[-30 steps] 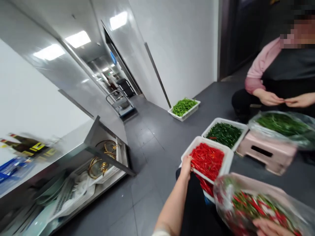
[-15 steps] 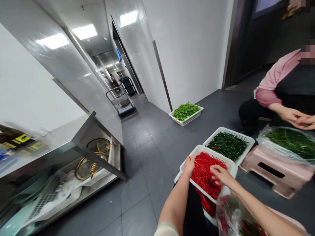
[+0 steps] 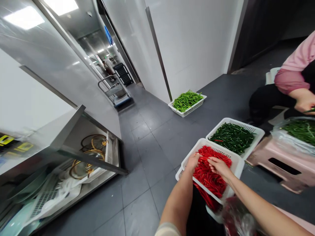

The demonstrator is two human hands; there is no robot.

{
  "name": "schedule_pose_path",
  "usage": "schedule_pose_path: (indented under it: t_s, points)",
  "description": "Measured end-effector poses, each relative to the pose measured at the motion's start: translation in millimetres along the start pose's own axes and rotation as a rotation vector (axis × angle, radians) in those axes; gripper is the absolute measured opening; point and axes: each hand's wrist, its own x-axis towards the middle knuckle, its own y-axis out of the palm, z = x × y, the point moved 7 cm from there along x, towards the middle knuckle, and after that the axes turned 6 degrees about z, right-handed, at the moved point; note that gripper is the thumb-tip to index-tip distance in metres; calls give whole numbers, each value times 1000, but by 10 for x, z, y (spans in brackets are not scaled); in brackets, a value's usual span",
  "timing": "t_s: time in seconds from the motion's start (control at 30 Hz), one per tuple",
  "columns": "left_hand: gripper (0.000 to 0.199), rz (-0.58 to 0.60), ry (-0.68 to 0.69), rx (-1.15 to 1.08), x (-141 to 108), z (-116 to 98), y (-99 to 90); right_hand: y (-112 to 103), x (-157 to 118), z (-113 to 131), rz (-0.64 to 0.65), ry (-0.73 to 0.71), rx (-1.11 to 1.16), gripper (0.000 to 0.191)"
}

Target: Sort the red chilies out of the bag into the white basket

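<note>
Red chili peppers (image 3: pixel 214 183) fill a white basket (image 3: pixel 236 164) in front of me, stacked on another basket of red peppers. My left hand (image 3: pixel 193 161) is over the basket's left part, its fingers closed on something small, seemingly a red pepper. Close to its right, my right hand (image 3: pixel 219 166) is above the peppers with thumb and fingers pinched together; what they hold is too small to make out. Dark green peppers (image 3: pixel 231 137) lie in a white basket just behind. A clear plastic bag (image 3: pixel 237 214) is below my right forearm.
Another person's hand (image 3: pixel 305 100) is at the right, near greens in a plastic bag on a pink stool (image 3: pixel 283 164). A basket of light green peppers (image 3: pixel 187 101) stands by the wall. A metal shelf (image 3: pixel 98 160) is at left, a cart (image 3: pixel 118 93) behind.
My right hand has closed into a pinch and come nearer my left hand. The view has shifted, and the other person now shows less at the right edge.
</note>
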Motion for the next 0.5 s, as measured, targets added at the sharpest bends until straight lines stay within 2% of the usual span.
schedule_pose_path:
  t_s: [0.13, 0.27, 0.5]
  points:
    - [34, 6, -18, 24, 40, 3, 10, -84, 68, -24, -2, -29, 82, 15]
    - [42, 44, -54, 50, 38, 15, 39, -108, 92, -32, -93, -6, 149, 7]
    - [40, 124, -82, 150, 139, 144, 59, -176, 178, -61, -126, 26, 336, 10]
